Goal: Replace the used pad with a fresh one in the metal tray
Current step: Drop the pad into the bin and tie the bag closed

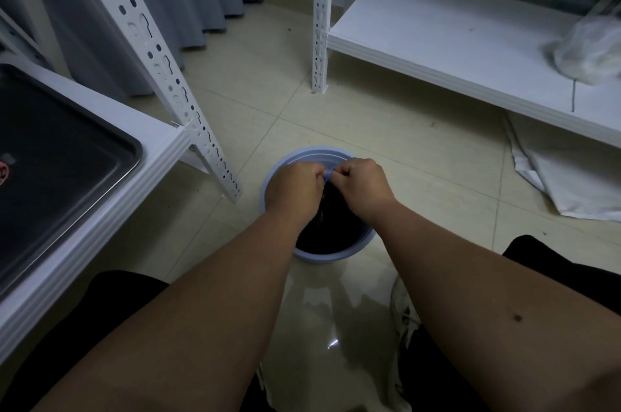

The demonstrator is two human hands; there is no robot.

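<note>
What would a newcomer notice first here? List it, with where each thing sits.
First, the two hands, left hand and right hand, meeting over the blue bucket on the floor at centre, both pinching a small blue strip. Next, the dark metal tray on the white shelf at left.

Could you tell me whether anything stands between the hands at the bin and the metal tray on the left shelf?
Yes: the slotted white upright of the left shelf rises between the hands over the blue bin and the metal tray; otherwise only bare floor.
</note>
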